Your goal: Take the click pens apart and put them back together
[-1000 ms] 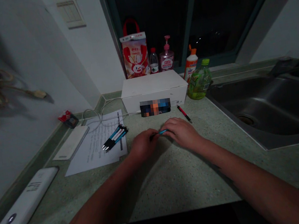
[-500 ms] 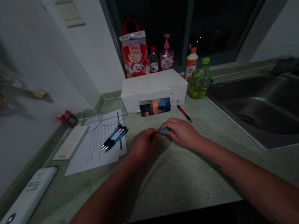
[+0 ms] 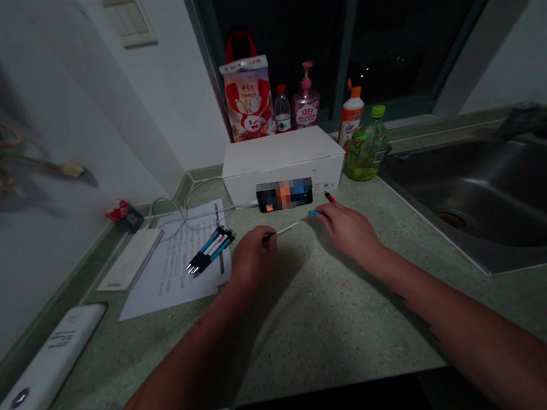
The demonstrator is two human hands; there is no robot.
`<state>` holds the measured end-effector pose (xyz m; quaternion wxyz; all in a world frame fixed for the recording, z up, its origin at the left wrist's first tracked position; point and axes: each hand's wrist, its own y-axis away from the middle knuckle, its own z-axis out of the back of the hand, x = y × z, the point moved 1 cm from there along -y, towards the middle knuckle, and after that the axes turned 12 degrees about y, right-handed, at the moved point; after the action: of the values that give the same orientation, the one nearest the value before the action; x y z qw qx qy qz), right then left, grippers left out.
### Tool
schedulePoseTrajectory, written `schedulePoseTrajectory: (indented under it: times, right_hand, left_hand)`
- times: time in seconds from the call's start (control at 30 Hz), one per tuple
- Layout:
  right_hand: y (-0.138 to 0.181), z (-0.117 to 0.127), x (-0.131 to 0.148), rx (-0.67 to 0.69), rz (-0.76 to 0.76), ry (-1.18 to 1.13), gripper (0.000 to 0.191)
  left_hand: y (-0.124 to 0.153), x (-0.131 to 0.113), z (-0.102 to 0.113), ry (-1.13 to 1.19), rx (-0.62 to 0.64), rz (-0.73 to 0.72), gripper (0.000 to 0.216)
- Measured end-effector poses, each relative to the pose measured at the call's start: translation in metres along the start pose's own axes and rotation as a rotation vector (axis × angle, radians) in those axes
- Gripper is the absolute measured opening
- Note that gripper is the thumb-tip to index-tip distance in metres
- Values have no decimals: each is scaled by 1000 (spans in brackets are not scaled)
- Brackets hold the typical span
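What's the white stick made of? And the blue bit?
The stick, in the left hand, looks like thin, matte plastic: pale and straight, likely a pen refill. The blue bit, in the right hand, looks like smooth plastic, though mostly hidden.

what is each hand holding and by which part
The left hand pinches a thin white refill by its black tip end; the right hand grips a blue pen barrel by one end.

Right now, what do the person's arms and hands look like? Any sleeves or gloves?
No gloves on the left hand or right hand, and no ring or watch shows. The left arm and right arm are bare, with no sleeves in view. A faint dark mark sits on the right arm; it's too dim to tell what.
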<state>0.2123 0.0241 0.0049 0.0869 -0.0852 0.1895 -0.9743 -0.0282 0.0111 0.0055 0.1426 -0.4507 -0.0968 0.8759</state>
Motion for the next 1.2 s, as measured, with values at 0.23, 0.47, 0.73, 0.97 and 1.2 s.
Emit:
schedulePoseTrajectory:
  times: [0.23,0.47,0.73,0.97,1.2]
  right_hand:
    - [2,0,7,6,77,-105,24]
    - [5,6,18,-183,449,-16,17]
    - [8,10,29,-193,496,62,19]
    - [4,-3,18,-24,282,-46,21]
    - [-4,-18,23,183,251,-27,26]
  left_hand:
    - [7,-3,-16,-126,286,-118,14]
    - [5,-5,-18,213,142,94,27]
    - [1,1,-23,486,145,250,11]
    - [-5,9,-17,195,89,113,14]
    - [-8,22,-26,-101,179,-56,14]
